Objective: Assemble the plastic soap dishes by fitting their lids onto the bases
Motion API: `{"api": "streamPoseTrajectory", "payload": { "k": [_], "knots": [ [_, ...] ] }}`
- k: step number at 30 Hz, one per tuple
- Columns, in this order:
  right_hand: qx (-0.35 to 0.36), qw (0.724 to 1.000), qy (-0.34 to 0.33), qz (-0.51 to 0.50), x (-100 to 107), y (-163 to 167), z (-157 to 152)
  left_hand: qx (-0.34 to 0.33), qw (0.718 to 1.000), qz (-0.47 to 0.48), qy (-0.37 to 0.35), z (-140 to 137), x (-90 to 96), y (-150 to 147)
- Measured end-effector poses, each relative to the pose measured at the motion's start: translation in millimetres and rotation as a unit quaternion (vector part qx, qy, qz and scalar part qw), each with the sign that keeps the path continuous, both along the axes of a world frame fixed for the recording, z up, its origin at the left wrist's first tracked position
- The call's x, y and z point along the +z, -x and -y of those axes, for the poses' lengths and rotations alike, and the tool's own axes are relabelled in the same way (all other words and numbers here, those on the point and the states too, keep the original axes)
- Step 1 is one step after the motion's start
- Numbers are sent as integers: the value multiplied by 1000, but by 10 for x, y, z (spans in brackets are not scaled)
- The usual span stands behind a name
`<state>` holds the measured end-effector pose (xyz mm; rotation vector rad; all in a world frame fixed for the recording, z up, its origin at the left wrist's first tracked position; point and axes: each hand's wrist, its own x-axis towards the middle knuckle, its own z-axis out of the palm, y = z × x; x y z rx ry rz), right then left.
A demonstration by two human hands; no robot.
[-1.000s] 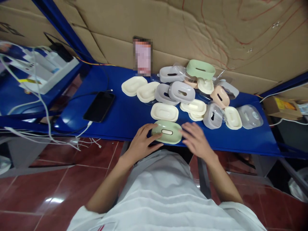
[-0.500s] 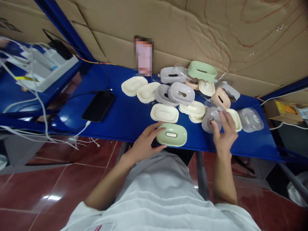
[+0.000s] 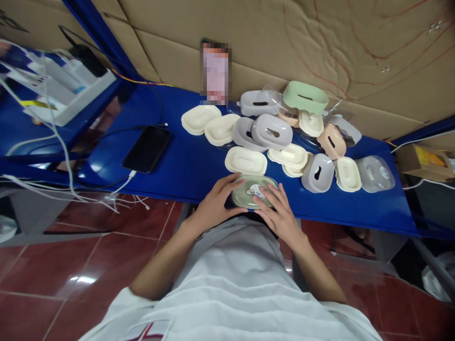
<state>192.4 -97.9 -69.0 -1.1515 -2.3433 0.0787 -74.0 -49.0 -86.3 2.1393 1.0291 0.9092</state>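
Note:
A light green oval plastic box (image 3: 241, 196) with a slot in its top lies at the table's front edge. Thumb and fingers of my left hand (image 3: 215, 201) grip its left end. A clear plastic cover (image 3: 253, 181) with a sticker sits over the box; I cannot tell whether it is fully seated. My right hand (image 3: 284, 215) holds the cover's right end, its fingers over the top. Just behind lies a cream oval tray (image 3: 246, 161). To the right stands a grey box (image 3: 318, 173) with a slot, beside another cream tray (image 3: 347, 174).
Several grey, cream and peach parts lie behind, with a green box (image 3: 305, 97) at the back. A clear cover (image 3: 376, 174) lies far right. One phone (image 3: 215, 71) leans on the cardboard; a black phone (image 3: 147, 149) with a cable lies left. Cables (image 3: 88, 196) hang at the left edge.
My right hand has moved left from the grey box, bringing the clear cover onto the green box. The grey box now stands uncovered. My left hand has stayed at the green box.

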Motion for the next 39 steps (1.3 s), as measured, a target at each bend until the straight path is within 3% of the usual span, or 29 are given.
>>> {"api": "streamPoseTrajectory", "payload": {
  "k": [8,13,18,21,23,24,26,29,32,34,39],
  "knots": [
    [32,997,-41,56,33,-47,-31,12,1000,-12,-2,-5,-67,21],
    [30,998,-12,59,104,-100,-141,20,1000,-13,-6,12,-64,14],
    [36,999,17,27,40,-110,-147,15,1000,-16,9,24,-13,-4],
    [19,999,-43,-11,7,-264,7,-15,999,-32,3,44,27,12],
    [-66,991,-117,-28,10,-539,139,-20,999,-41,-18,41,54,28],
    [-135,977,-159,-32,14,-738,200,-13,998,-46,-36,28,66,34],
    [-303,925,-229,-23,3,-1240,297,16,994,-73,-78,-31,84,35],
    [-512,804,-300,-46,-110,-2105,385,63,981,-143,-114,-167,90,12],
    [-616,726,-302,-42,-313,-2835,460,73,972,-184,-124,-268,75,-12],
    [-656,696,-289,-31,-422,-3162,506,70,971,-188,-128,-282,66,-13],
    [-742,640,-197,-18,-427,-3502,442,87,971,-168,-144,-229,68,10]
  ]
}}
